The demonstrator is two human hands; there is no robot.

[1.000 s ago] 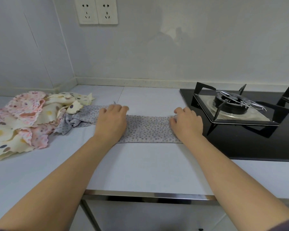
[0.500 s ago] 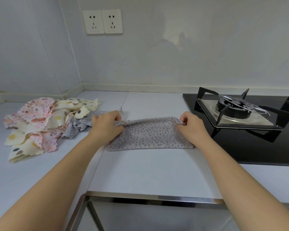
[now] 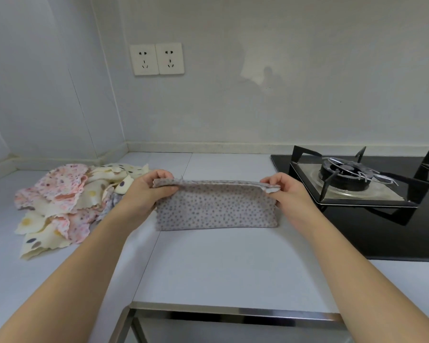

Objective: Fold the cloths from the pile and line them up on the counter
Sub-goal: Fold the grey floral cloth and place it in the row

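White counter (image 3: 221, 263), grey dotted cloth (image 3: 216, 209) held up.
Left hand (image 3: 146, 191) and right hand (image 3: 286, 191) each pinch a top corner; pile (image 3: 60, 204) lies left.

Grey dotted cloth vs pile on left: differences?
The grey dotted cloth is folded neatly; the pile is crumpled. The left hand and right hand pinch the grey dotted cloth's top corners; nothing holds the pile. The grey dotted cloth is grey; the pile is mostly pink and cream. Both are patterned fabric.
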